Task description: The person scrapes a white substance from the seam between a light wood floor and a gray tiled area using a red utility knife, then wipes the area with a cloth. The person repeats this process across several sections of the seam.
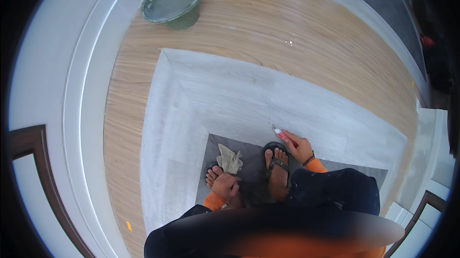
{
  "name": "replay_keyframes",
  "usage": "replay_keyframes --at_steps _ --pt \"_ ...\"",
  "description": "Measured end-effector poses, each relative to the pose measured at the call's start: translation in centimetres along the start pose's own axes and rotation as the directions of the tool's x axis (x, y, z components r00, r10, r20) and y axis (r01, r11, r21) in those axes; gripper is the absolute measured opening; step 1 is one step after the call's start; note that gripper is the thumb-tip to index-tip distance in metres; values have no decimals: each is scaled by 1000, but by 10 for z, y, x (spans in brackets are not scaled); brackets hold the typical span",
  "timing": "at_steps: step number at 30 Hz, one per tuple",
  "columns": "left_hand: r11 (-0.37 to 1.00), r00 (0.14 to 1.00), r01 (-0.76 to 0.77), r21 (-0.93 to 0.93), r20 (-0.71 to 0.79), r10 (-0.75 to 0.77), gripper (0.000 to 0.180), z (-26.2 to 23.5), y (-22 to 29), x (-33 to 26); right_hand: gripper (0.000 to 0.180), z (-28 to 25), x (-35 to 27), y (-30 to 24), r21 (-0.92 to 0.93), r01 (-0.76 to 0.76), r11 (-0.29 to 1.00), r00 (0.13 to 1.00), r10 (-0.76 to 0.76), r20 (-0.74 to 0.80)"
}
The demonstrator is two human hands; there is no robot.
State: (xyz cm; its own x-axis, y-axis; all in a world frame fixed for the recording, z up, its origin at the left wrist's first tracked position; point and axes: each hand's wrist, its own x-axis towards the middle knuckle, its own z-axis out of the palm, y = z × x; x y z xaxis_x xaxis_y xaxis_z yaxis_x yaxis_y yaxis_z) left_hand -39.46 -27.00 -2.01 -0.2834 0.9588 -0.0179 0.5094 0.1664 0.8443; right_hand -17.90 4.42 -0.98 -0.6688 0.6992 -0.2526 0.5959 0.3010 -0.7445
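My right hand [299, 148] is closed round the red handle of a small scraper [279, 132]. Its pale, smeared tip points forward and left, close to the light grey floor planks [239, 90]. In front of my left foot, a crumpled beige rag [230, 160] bunches narrowly toward my left hand [225, 187]. That hand is closed, its fingers curled against the rag's near end and partly hidden from above. Both feet, in dark sandals [277, 162], stand on a dark grey floor panel [254, 181].
A green basin [181, 20] of cloudy grey water stands at the far left on wood-look flooring [268, 23]. White moulding [81, 95] runs along the left side. An orange scrap [128, 226] lies near it. Dark brown framed panels [36, 162] flank both sides.
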Motion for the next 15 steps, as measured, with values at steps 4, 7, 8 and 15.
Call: replay_keyframes --at_steps 4,7,8,15 --pt "999 999 -23 41 47 21 17 -3 0 0 38 17 23 -17 -16 15 1000 1000 -15 -10" --pt "998 998 -11 56 59 8 17 0 1 2 38 38 49 -40 -115 35 993 996 -26 80" --pt "998 997 -5 61 71 0 16 1 0 4 39 44 55 -47 -51 48 998 994 -43 104" --pt "960 985 -64 271 -138 104 30 11 22 9 43 77 33 -76 349 102 931 977 -159 140"
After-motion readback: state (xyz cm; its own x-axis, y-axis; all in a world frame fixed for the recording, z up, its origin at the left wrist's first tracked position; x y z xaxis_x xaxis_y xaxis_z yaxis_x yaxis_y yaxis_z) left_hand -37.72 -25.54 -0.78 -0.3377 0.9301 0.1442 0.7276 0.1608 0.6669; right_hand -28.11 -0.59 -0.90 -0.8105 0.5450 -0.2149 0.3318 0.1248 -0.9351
